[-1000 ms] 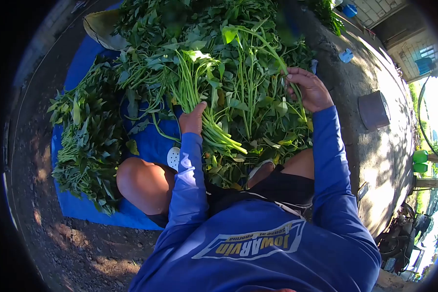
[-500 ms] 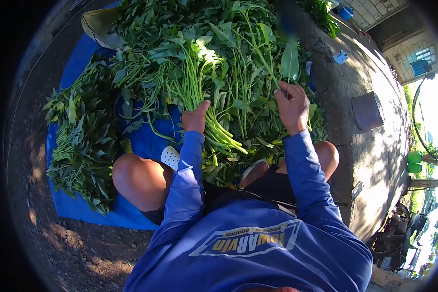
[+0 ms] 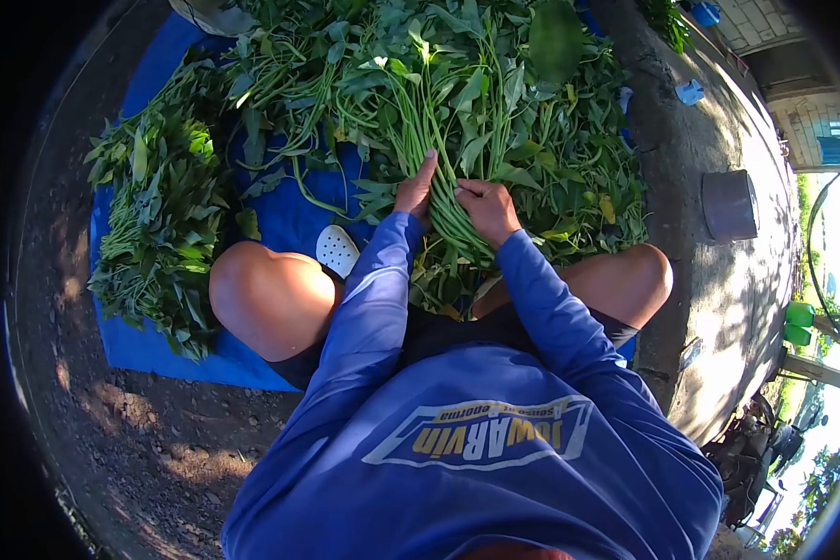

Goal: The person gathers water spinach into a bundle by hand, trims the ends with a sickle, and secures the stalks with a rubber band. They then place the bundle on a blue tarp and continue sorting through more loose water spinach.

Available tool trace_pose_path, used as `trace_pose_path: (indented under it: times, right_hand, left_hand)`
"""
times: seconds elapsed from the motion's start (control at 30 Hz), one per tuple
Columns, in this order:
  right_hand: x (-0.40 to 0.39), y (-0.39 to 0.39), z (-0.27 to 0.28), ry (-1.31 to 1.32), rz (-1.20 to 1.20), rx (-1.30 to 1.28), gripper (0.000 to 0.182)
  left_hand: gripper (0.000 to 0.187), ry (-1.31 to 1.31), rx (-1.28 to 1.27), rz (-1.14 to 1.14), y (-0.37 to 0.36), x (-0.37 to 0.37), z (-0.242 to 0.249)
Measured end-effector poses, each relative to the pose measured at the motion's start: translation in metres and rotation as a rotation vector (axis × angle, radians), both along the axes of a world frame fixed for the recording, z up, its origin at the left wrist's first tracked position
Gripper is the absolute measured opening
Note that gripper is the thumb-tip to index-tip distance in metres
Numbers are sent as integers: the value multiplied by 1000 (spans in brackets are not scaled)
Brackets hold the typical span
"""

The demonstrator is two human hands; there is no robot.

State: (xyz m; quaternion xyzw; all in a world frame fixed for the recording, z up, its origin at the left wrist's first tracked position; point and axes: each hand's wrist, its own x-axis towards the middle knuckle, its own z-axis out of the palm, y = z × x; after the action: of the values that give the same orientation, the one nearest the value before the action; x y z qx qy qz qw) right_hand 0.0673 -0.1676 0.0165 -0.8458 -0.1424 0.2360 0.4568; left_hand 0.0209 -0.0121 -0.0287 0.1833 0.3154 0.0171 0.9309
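My left hand (image 3: 416, 193) is closed around a bunch of water spinach (image 3: 421, 121), its long green stems running down toward my lap and the leaves pointing away from me. Right beside it, my right hand (image 3: 488, 210) pinches stems at the bunch's right side, thumb and fingers together. Which stems belong to which hand is hard to separate. Beyond both hands spreads a large heap of loose water spinach (image 3: 345, 56).
Stacked greens (image 3: 163, 215) lie on a blue tarp (image 3: 238, 359) to the left. A white perforated clog (image 3: 336, 250) is by my left knee. On the right, a concrete ledge (image 3: 667, 149) carries a grey-brown bucket (image 3: 730, 205). Green containers (image 3: 799, 322) appear farther right.
My right hand has moved left and down with its stem, from apart to against the bunch. My left hand has shifted right and slightly up, still gripping the bunch. The view has tilted slightly.
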Motion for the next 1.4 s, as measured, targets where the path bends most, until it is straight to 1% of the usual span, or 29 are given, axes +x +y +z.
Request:
trace_pose_path:
  times: [0.03, 0.13, 0.17, 0.2, 0.23, 0.27, 0.3, 0.33, 0.37, 0.4, 0.47, 0.5, 0.57, 0.67, 0.7, 0.77, 0.83, 0.87, 0.9, 0.93, 1.0, 1.03, 1.07, 1.1, 1.2, 1.23, 1.33, 1.37, 1.4]
  right_hand:
    - [-5, 1, -1, -28, -5, -28, 42]
    - [-22, 12, -9, -79, 1, -56, 42]
    - [-32, 17, -1, -92, 3, -46, 42]
    - [-40, 16, 1, -104, 5, -34, 41]
    - [-38, 14, -2, -1, -43, 49, 41]
    - [-34, 9, 0, 114, -107, 208, 44]
    - [-33, 7, 24, 301, -233, 396, 51]
    - [-24, -3, 28, 299, -286, 497, 51]
    - [-17, -12, 46, 319, -354, 577, 47]
    - [-9, -22, 59, 315, -376, 594, 39]
    - [5, -44, 63, 316, -373, 535, 29]
    - [5, -45, 72, 298, -313, 487, 26]
    - [-3, -51, 91, 260, -197, 387, 21]
    - [-22, -49, 94, 119, 19, 303, 19]
    - [-25, -49, 93, 80, 53, 214, 22]
    - [-27, -51, 86, 55, 53, 232, 22]
    - [-26, -54, 85, 83, 71, 212, 23]
    - [-21, -57, 82, 55, 30, 146, 26]
    - [-7, -58, 72, 49, -104, 54, 26]
    - [11, -58, 55, 41, -241, -37, 26]
    - [45, -61, 13, -64, -380, -155, 29]
    - [57, -60, -7, -99, -444, -113, 26]
    - [69, -55, -27, -137, -500, -70, 26]
    - [79, -51, -44, -146, -501, -23, 26]
    - [87, -31, -55, -192, -459, -76, 26]
    - [90, -25, -66, -296, -484, -143, 34]
    - [106, -23, -63, -146, -420, -138, 28]
    - [108, -27, -52, -219, -345, -144, 35]
    - [110, -30, -42, -235, -371, -127, 38]
  left_hand:
    - [61, 129, 199, 80, -5, 0, -4]
    - [52, -7, 632, 72, -12, 3, -30]
    - [38, 65, 617, -82, -5, -2, -33]
    - [31, 127, 568, -131, 3, 3, -41]
    - [30, 47, 642, -96, 5, 1, -48]
    - [29, -34, 716, -62, 10, -1, -28]
    - [30, -32, 608, -42, 12, -4, -2]
    - [31, -30, 502, -14, 13, -7, 15]
    - [32, -44, 766, -55, 31, -1, 4]
    - [33, -33, 754, -40, 42, -2, 2]
    - [35, -25, 738, -12, 57, 0, 8]
    - [35, -40, 709, -2, 56, -3, 28]
    - [34, -88, 665, 20, 59, -3, 43]
    - [33, -138, 558, 5, 56, -7, 62]
    - [33, -149, 550, 16, 52, -9, 71]
    - [30, -156, 487, 41, 44, -12, 89]
    - [28, -62, 519, 36, 52, -12, 78]
    - [28, -17, 534, 32, 55, -11, 75]
    - [26, -16, 616, 59, 53, -14, 85]
    - [25, -13, 675, 101, 59, -11, 79]
    - [32, -21, 786, 188, 64, -8, 74]
    - [32, 21, 764, 209, 63, -8, 79]
    - [32, 33, 841, 177, 68, -9, 78]
    - [33, 66, 843, 218, 69, -8, 75]
    - [36, 117, 834, 264, 67, -12, 69]
    - [38, 120, 827, 268, 65, -13, 68]
    - [39, 169, 798, 226, 61, -15, 59]
    - [41, 175, 800, 171, 63, -16, 56]
    - [43, 172, 846, 180, 64, -14, 49]
